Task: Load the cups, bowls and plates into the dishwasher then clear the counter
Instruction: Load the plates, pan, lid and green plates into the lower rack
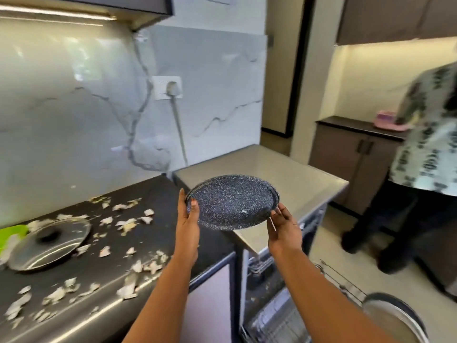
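A dark speckled plate (232, 201) is held in the air above the corner where the black counter (158, 194) meets the grey dishwasher top (284, 174). My left hand (189, 219) grips its left rim, thumb on top. My right hand (284, 227) holds the right rim from below with curled fingers. Below, the open dishwasher shows a pulled-out wire rack (279, 323) with a pale plate (393, 318) standing in it at the lower right.
Torn paper scraps (128, 225) litter the black counter. A steel lid with a black knob (49, 243) lies at the left beside something green (12, 233). A person in a patterned shirt (430, 134) stands at the right by a far counter with a pink object (388, 121).
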